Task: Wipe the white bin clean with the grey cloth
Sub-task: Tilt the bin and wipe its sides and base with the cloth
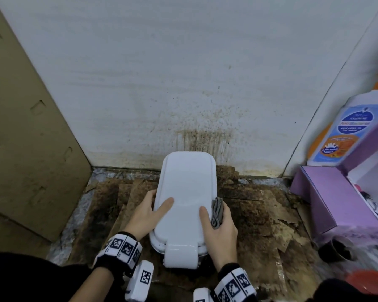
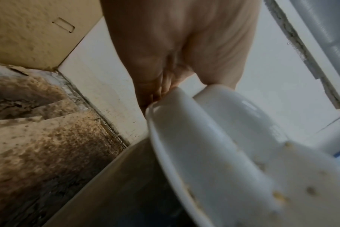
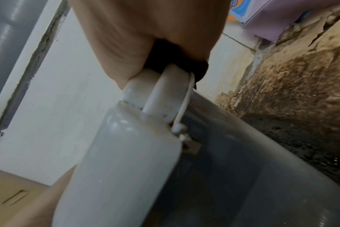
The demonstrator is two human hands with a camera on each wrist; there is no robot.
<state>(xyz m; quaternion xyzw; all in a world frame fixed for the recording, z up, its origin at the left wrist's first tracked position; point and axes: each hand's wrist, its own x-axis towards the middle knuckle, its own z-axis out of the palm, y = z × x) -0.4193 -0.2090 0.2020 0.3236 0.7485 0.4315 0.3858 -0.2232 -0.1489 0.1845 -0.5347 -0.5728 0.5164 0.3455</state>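
White bin [image 1: 187, 199] on the stained floor [image 1: 260, 216], close against the wall [image 1: 183, 73], lid shut. Flanked by both hands near the lid's near half. Left hand [image 1: 150, 211] clasping the lid's left edge: thumb flat on top, pointing inward, fingers curled down over the rim. Right hand [image 1: 218, 225] mirrored on the right edge, thumb laid on the lid top, folded grey cloth [image 1: 217, 212] pinched between palm and fingers and pressed against the bin's right side.

Fingertips of both hands hidden below the lid rim from the head view. In the left wrist view, only palm and heel of the left hand [image 2: 177, 50] plain, fingers bunched behind the white bin [image 2: 213, 145] edge; picture soft and blurred. In the right wrist view, the right hand [image 3: 145, 30] over a dark wad, the grey cloth [image 3: 165, 58], wedged against the lid of the white bin [image 3: 126, 153]; fingers out of sight there. Bin body mostly hidden under the lid from above; hinge block showing at the near end.

Both wrists wearing marker bands, forearms reaching in from below, palms turned inward toward each other. Cardboard sheet [image 1: 26, 127] leaning at left, purple box [image 1: 336, 192] and a labelled bottle [image 1: 345, 129] at right.
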